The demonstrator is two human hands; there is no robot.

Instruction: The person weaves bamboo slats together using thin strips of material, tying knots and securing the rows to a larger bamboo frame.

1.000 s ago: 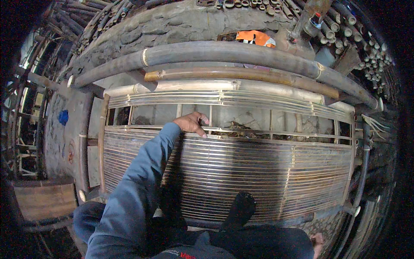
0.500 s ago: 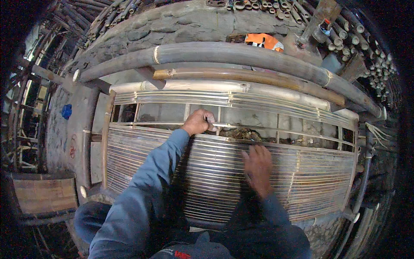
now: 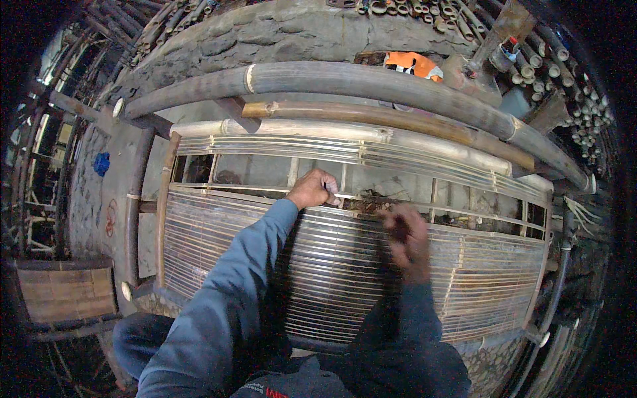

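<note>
A wide panel of thin bamboo slats (image 3: 325,278) lies in front of me, with a gap near its far side. Across that gap runs a narrow bamboo strip (image 3: 484,214). My left hand (image 3: 312,190) is closed in a pinch on the strip, beside an upright crosspiece. To its right my right hand (image 3: 406,239) hovers over the panel's far edge, bent at the fingers and smeared by motion. Whether it holds anything does not show. Beyond the gap, more thin slats (image 3: 424,159) sit close together along a pale bamboo pole (image 3: 318,130).
Thick bamboo poles (image 3: 371,78) form a frame at the far side. An orange item (image 3: 415,64) lies behind them. Cut bamboo (image 3: 531,66) is piled far right. On the left are a blue object (image 3: 101,163) and a woven panel (image 3: 66,295).
My right hand has moved slightly right and turned, its fingers now blurred. My left hand keeps its pinch on the strip. The whole view has shifted a little.
</note>
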